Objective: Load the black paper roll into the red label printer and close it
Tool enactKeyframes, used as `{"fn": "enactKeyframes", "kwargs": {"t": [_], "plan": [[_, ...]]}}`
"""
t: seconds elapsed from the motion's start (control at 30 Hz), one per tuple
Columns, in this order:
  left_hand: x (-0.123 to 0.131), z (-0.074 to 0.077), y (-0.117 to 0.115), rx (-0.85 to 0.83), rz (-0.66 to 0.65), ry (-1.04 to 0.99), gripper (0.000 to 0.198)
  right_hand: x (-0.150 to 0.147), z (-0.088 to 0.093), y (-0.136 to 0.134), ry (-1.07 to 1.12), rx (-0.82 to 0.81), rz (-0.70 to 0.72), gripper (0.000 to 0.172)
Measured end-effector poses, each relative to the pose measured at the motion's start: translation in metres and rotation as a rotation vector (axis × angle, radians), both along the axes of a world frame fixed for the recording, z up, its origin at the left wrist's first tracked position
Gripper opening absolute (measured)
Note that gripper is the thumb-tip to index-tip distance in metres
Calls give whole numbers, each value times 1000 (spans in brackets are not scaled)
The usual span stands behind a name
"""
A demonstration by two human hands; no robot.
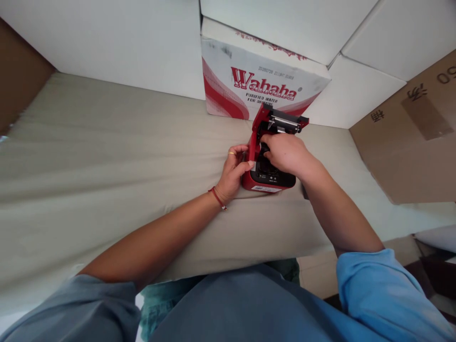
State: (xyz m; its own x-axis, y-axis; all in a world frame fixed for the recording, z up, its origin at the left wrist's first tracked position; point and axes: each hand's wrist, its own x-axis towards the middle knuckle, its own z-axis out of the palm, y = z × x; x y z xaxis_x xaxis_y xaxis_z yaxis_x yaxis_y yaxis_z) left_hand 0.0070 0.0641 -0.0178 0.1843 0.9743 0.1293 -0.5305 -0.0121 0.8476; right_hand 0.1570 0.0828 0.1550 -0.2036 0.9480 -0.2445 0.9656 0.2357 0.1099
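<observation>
A red and black label printer [272,185] stands on the cloth-covered surface with its lid [285,121] raised at the back. My left hand [233,173] grips the printer's left side, its thumb on the top edge near the front corner and its fingers along the outer wall. From the right, my right hand [287,153] reaches into the open compartment. Its fingers are bent close together there, and whatever they hold is hidden by the hand and the dark interior. A white label with small print shows on the printer's near face.
Behind the printer, a white and red Wahaha water carton [263,76] leans against white panels [142,42]. A large brown cardboard box [409,128] stands at the right, and another brown box [21,71] at the far left. Greenish cloth [107,156] covers the surface, with wrinkles.
</observation>
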Motion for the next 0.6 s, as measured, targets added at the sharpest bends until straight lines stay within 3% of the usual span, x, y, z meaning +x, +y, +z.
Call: {"fn": "enactKeyframes", "kwargs": {"t": [0.13,0.23,0.37,0.5,0.6], "plan": [[0,1,0,-5,-2,3,63,5,-5,3,65,-73,32,37],[0,2,-1,2,6,2,63,19,0,-13,288,17,135,46],[1,2,-1,7,5,-14,66,39,-1,-66,534,207,228,37],[2,-2,0,25,23,32,67,41,-29,-124,564,392,227,33],[3,1,-5,33,57,79,67,33,-51,-150,527,524,206,38]]}}
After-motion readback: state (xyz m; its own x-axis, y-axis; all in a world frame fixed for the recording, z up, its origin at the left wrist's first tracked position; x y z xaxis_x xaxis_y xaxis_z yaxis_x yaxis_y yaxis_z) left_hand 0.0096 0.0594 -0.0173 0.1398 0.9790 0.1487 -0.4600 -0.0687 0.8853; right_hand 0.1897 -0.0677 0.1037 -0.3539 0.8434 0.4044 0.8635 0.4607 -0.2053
